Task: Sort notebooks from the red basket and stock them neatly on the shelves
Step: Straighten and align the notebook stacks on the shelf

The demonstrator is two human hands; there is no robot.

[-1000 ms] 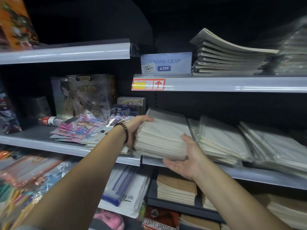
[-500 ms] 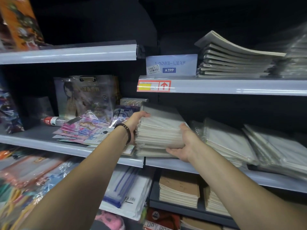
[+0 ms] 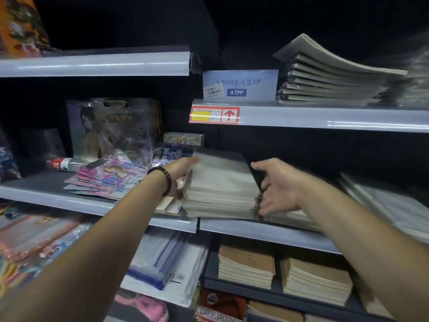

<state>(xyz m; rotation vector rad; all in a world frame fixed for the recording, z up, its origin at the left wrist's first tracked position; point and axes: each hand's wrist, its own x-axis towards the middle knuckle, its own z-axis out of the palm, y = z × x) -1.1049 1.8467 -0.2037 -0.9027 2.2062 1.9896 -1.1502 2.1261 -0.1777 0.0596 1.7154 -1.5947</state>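
Note:
A thick stack of white plastic-wrapped notebooks point(image 3: 220, 182) lies on the middle shelf point(image 3: 267, 233), just right of the shelf joint. My left hand point(image 3: 183, 173), with a dark bead bracelet at the wrist, presses flat against the stack's left side. My right hand point(image 3: 278, 187) touches the stack's right edge with spread, loosely bent fingers. More wrapped white notebooks point(image 3: 383, 205) lie to the right on the same shelf, blurred. The red basket is out of view.
Colourful card packs point(image 3: 109, 177) and a wrapped clipboard point(image 3: 113, 129) fill the shelf left of the stack. Above, a LOOSE-LEAF A7PP sign point(image 3: 240, 84) stands beside grey notebooks point(image 3: 329, 80). Brown-covered notebooks point(image 3: 246, 263) sit on the shelf below.
My right hand left the front underside of the stack and moved to its right edge. The stack now rests on the shelf, squared between both hands. My left hand stayed on its left side.

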